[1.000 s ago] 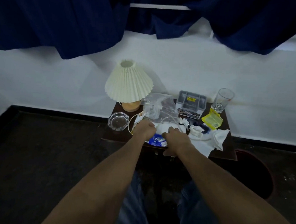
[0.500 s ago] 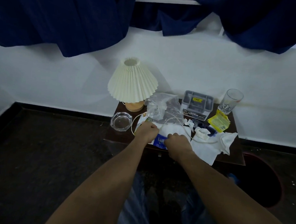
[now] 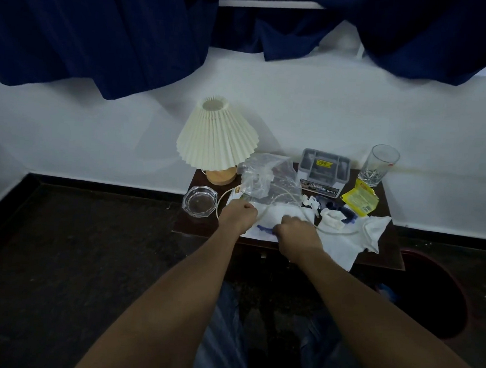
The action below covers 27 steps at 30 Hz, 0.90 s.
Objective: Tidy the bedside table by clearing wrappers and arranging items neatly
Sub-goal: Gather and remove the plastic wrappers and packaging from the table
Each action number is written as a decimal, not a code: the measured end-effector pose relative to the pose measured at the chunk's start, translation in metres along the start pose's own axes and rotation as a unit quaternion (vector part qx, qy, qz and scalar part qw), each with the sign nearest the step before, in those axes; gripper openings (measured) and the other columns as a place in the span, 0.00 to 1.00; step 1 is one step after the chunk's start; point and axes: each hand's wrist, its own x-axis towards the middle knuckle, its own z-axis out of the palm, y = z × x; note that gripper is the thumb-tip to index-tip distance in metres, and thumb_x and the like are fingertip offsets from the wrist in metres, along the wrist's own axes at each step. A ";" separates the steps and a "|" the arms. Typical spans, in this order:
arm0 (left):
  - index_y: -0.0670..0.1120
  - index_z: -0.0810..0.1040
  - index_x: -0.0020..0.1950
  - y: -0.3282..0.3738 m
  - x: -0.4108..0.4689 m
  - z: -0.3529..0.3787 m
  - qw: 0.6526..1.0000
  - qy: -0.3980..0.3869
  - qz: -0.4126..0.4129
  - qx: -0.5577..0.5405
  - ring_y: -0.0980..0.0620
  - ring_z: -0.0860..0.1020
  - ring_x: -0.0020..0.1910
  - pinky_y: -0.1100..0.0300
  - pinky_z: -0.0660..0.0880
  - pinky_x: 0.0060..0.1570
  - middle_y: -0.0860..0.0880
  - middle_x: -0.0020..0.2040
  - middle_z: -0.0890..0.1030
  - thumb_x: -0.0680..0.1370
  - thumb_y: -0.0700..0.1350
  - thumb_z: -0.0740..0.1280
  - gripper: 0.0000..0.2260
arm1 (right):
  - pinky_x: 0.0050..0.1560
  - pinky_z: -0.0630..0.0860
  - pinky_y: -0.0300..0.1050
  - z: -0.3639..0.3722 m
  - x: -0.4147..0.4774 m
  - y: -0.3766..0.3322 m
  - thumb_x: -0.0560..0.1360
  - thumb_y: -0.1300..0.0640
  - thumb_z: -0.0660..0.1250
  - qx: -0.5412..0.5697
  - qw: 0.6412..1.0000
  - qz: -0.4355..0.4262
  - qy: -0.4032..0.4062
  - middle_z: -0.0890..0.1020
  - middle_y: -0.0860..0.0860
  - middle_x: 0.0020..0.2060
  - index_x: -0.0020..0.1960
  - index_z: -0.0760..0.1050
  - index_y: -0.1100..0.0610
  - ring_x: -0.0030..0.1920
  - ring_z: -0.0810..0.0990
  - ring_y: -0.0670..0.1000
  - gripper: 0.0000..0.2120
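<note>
In front of the pleated cream lamp (image 3: 217, 137), left hand (image 3: 238, 215) and right hand (image 3: 298, 233) are gripping the white-and-blue wrapper (image 3: 266, 227), crumpling it smaller than earlier; clearing is progressing.

A cream pleated lampshade (image 3: 217, 137) is sitting at the dark brown tabletop's (image 3: 389, 251) back-left corner; a blue-printed white wrapper (image 3: 263, 231) is lying at its front edge.

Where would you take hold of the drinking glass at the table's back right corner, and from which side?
Grip the glass round its smooth upper wall, from the right: it stands upright, the grey organiser sits left of it, the yellow packet lies in front.
</note>
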 end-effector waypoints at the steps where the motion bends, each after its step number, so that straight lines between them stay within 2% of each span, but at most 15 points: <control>1: 0.42 0.81 0.50 0.002 -0.002 0.000 1.000 0.011 -0.003 -0.003 0.39 0.84 0.50 0.44 0.82 0.53 0.42 0.50 0.84 0.73 0.46 0.58 0.15 | 0.41 0.74 0.49 -0.003 -0.001 0.003 0.75 0.61 0.69 0.028 0.998 0.019 0.052 0.78 0.57 0.48 0.55 0.84 0.55 0.49 0.79 0.62 0.11; 3: 0.44 0.79 0.54 0.009 -0.010 0.001 0.999 0.012 -0.019 -0.045 0.41 0.83 0.51 0.47 0.82 0.53 0.42 0.53 0.83 0.77 0.48 0.60 0.13 | 0.33 0.76 0.50 -0.011 -0.002 0.010 0.72 0.63 0.73 0.081 0.983 0.056 0.157 0.77 0.58 0.42 0.48 0.86 0.56 0.42 0.79 0.62 0.07; 6: 0.48 0.77 0.59 0.025 -0.023 0.004 0.971 -0.080 -0.079 -0.209 0.45 0.83 0.46 0.52 0.80 0.46 0.44 0.56 0.83 0.81 0.53 0.61 0.13 | 0.32 0.76 0.49 -0.031 -0.004 0.017 0.77 0.61 0.70 0.169 0.950 0.078 0.250 0.81 0.56 0.43 0.55 0.85 0.53 0.42 0.80 0.61 0.10; 8: 0.48 0.78 0.60 0.036 -0.028 0.009 0.947 -0.134 -0.081 -0.281 0.45 0.84 0.47 0.53 0.81 0.46 0.44 0.56 0.84 0.80 0.54 0.62 0.14 | 0.35 0.78 0.49 -0.042 -0.007 0.022 0.78 0.60 0.66 0.225 0.935 0.080 0.262 0.84 0.54 0.46 0.59 0.84 0.52 0.44 0.83 0.59 0.13; 11: 0.45 0.81 0.63 0.055 -0.032 0.021 0.930 -0.161 -0.023 -0.330 0.46 0.85 0.50 0.52 0.81 0.48 0.45 0.55 0.85 0.82 0.51 0.61 0.16 | 0.38 0.75 0.49 -0.050 -0.012 0.032 0.78 0.61 0.65 0.292 0.918 0.075 0.258 0.83 0.54 0.42 0.56 0.83 0.56 0.42 0.81 0.58 0.10; 14: 0.45 0.82 0.62 0.071 -0.034 0.034 0.929 -0.162 0.037 -0.331 0.47 0.85 0.53 0.48 0.81 0.57 0.45 0.54 0.87 0.83 0.49 0.62 0.15 | 0.38 0.72 0.45 -0.056 -0.022 0.044 0.77 0.55 0.67 0.333 0.897 0.091 0.275 0.82 0.52 0.39 0.50 0.82 0.57 0.39 0.80 0.54 0.08; 16: 0.44 0.82 0.61 0.078 -0.035 0.045 0.932 -0.155 0.062 -0.321 0.47 0.85 0.54 0.48 0.81 0.58 0.45 0.54 0.87 0.82 0.49 0.65 0.13 | 0.36 0.71 0.42 -0.062 -0.031 0.052 0.76 0.50 0.68 0.353 0.885 0.098 0.286 0.80 0.49 0.36 0.45 0.81 0.55 0.36 0.77 0.49 0.09; 18: 0.44 0.82 0.61 0.084 -0.035 0.058 0.931 -0.143 0.068 -0.330 0.47 0.86 0.52 0.49 0.82 0.56 0.44 0.53 0.87 0.80 0.50 0.70 0.14 | 0.35 0.69 0.40 -0.065 -0.039 0.063 0.77 0.51 0.70 0.363 0.881 0.103 0.284 0.77 0.47 0.34 0.42 0.80 0.55 0.35 0.75 0.48 0.09; 21: 0.44 0.81 0.59 0.098 -0.039 0.083 0.932 -0.112 0.064 -0.339 0.51 0.86 0.45 0.56 0.82 0.46 0.45 0.50 0.87 0.78 0.48 0.73 0.12 | 0.36 0.69 0.43 -0.066 -0.051 0.082 0.79 0.56 0.70 0.385 0.863 0.139 0.298 0.78 0.49 0.33 0.42 0.81 0.58 0.33 0.76 0.47 0.09; 23: 0.45 0.81 0.56 0.109 -0.041 0.102 0.941 -0.093 0.068 -0.318 0.53 0.85 0.42 0.56 0.80 0.43 0.45 0.49 0.87 0.78 0.45 0.72 0.07 | 0.35 0.76 0.48 -0.065 -0.059 0.097 0.78 0.59 0.70 0.438 0.827 0.186 0.298 0.82 0.51 0.36 0.46 0.82 0.58 0.34 0.80 0.51 0.04; 24: 0.45 0.81 0.56 0.114 -0.042 0.111 0.945 -0.090 0.074 -0.304 0.53 0.85 0.40 0.55 0.79 0.43 0.45 0.48 0.86 0.78 0.44 0.72 0.07 | 0.36 0.80 0.51 -0.065 -0.064 0.105 0.77 0.60 0.71 0.479 0.801 0.217 0.287 0.84 0.52 0.40 0.52 0.82 0.57 0.36 0.83 0.53 0.04; 26: 0.45 0.80 0.60 0.121 -0.044 0.125 0.955 -0.094 0.089 -0.269 0.49 0.85 0.44 0.53 0.78 0.43 0.45 0.51 0.85 0.78 0.44 0.72 0.11 | 0.41 0.84 0.54 -0.059 -0.071 0.121 0.74 0.57 0.73 0.547 0.742 0.287 0.260 0.86 0.51 0.47 0.61 0.80 0.52 0.41 0.86 0.55 0.16; 27: 0.45 0.79 0.63 0.125 -0.045 0.136 0.960 -0.101 0.091 -0.243 0.46 0.84 0.50 0.52 0.79 0.47 0.45 0.54 0.84 0.77 0.46 0.72 0.15 | 0.44 0.84 0.56 -0.055 -0.078 0.134 0.71 0.53 0.73 0.543 0.730 0.324 0.258 0.86 0.51 0.46 0.60 0.81 0.52 0.44 0.86 0.56 0.18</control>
